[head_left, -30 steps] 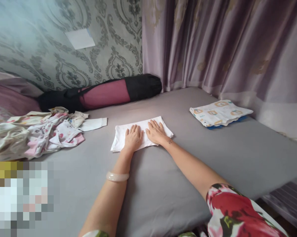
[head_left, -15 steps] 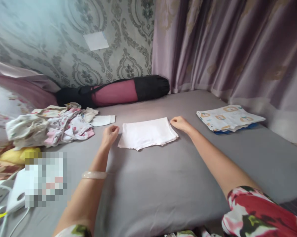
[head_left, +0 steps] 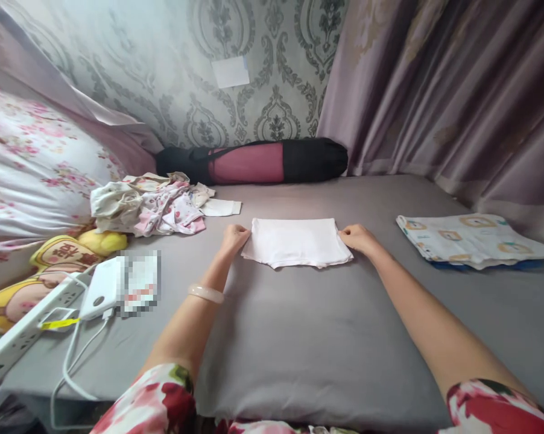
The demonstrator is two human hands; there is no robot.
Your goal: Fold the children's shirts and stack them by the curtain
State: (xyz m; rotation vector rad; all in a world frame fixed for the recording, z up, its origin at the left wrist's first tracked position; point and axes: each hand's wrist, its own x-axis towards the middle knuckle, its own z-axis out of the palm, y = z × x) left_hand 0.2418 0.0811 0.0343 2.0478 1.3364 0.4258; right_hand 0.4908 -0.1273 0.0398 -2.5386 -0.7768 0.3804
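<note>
A small white garment lies flat and folded on the grey bed sheet, its straight edge away from me and its uneven edge toward me. At its left side, close to the far corner, my left hand is closed in a pinch on the fabric. My right hand pinches the opposite side near the other far corner. Fingertips of both hands are partly hidden. On my left forearm sits a pale bangle.
Rumpled baby clothes lie at the left. A folded printed cloth rests on the right. Along the wall is a black and pink rolled bag. A power strip, a white device and cables occupy the near left.
My view has turned left, so everything appears further right. Both hands remain at the garment's sides, and its near edge looks slightly straighter.
</note>
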